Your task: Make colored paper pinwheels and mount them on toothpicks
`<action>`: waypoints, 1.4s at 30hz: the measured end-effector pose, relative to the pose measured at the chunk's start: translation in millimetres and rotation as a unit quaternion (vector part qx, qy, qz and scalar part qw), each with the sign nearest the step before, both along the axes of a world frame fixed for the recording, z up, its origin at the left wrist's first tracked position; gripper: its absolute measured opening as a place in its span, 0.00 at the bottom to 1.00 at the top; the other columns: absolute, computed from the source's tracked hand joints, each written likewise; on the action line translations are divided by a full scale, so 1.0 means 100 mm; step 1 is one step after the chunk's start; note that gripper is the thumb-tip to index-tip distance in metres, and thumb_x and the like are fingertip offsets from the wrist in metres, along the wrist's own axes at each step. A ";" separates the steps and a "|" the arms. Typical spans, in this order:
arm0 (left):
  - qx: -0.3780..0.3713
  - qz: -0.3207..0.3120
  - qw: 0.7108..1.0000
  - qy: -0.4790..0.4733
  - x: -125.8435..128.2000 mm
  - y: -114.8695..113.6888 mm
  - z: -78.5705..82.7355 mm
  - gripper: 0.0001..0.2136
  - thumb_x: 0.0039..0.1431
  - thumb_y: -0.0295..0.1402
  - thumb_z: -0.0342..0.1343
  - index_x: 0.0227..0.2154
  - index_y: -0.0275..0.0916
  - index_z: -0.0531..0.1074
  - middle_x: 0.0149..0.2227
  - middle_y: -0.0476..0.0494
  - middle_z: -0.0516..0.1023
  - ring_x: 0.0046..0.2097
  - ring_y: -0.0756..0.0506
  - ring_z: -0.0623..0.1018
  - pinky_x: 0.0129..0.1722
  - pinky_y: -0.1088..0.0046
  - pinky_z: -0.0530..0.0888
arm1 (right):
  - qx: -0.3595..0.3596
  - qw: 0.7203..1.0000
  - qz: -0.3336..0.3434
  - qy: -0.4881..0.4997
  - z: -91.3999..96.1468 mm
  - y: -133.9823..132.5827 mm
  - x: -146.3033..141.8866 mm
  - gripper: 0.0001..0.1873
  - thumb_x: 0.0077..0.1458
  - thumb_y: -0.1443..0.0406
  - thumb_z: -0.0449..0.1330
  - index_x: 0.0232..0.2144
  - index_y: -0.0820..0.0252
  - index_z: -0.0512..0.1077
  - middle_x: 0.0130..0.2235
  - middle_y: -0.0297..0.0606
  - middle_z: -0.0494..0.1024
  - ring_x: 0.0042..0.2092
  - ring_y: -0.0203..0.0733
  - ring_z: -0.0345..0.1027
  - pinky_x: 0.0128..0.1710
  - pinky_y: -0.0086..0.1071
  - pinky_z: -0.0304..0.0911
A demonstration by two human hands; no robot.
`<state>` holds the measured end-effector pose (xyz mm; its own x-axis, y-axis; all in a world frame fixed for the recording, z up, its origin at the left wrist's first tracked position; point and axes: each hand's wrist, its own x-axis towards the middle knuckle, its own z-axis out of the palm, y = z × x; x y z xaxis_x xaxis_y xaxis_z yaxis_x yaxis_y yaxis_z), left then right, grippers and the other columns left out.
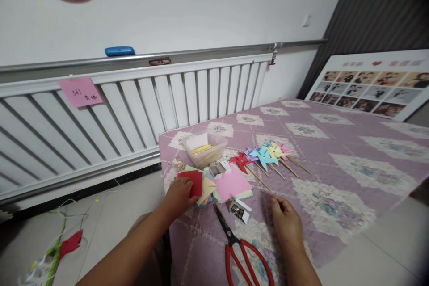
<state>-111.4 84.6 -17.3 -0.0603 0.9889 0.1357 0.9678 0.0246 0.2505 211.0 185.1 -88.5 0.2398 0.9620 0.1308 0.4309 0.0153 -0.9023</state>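
Observation:
My left hand (180, 193) is at the left edge of the table, its fingers bent over a red paper square (196, 182) that lies on a pile of coloured paper. Curled loosely, my right hand (284, 219) rests on the cloth, with nothing visible in it. Between the hands lie scissors with red handles (229, 237) and a small open box of metal pins (238, 211). Pink paper squares (231, 184) and a cut yellow paper square (208, 187) are beside my left hand. Several finished paper pinwheels (263, 156) on wooden sticks lie farther back.
A clear plastic tub (218, 143) holds thin wooden sticks. A patterned purple tablecloth (315, 143) covers the table. Behind it runs a white radiator (201, 91) with a pink note (80, 91). A photo board (368, 82) leans at the back right.

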 end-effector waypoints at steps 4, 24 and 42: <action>-0.017 0.000 1.000 0.006 0.02 0.00 -0.02 0.15 0.50 0.38 0.57 0.40 0.36 0.74 0.45 0.34 0.75 0.46 0.38 0.73 0.47 0.61 0.68 | 0.001 1.000 0.003 -0.006 0.01 0.00 -0.01 0.22 0.45 0.52 0.54 0.33 0.62 0.76 0.35 0.47 0.82 0.37 0.53 0.74 0.38 0.39 0.65; -0.020 0.008 1.000 -0.020 -0.03 0.04 -0.08 0.14 0.51 0.34 0.54 0.40 0.36 0.74 0.45 0.37 0.76 0.47 0.40 0.73 0.49 0.64 0.68 | 0.012 0.999 0.027 -0.017 0.04 0.00 0.00 0.22 0.46 0.52 0.54 0.33 0.62 0.76 0.36 0.48 0.82 0.38 0.53 0.74 0.39 0.39 0.66; -0.018 0.014 0.999 -0.046 -0.02 0.03 -0.04 0.11 0.52 0.34 0.54 0.38 0.38 0.74 0.44 0.38 0.76 0.47 0.41 0.73 0.47 0.66 0.68 | 0.016 0.999 0.034 -0.020 -0.01 0.01 0.00 0.22 0.47 0.52 0.54 0.34 0.62 0.76 0.37 0.47 0.82 0.38 0.52 0.74 0.39 0.37 0.67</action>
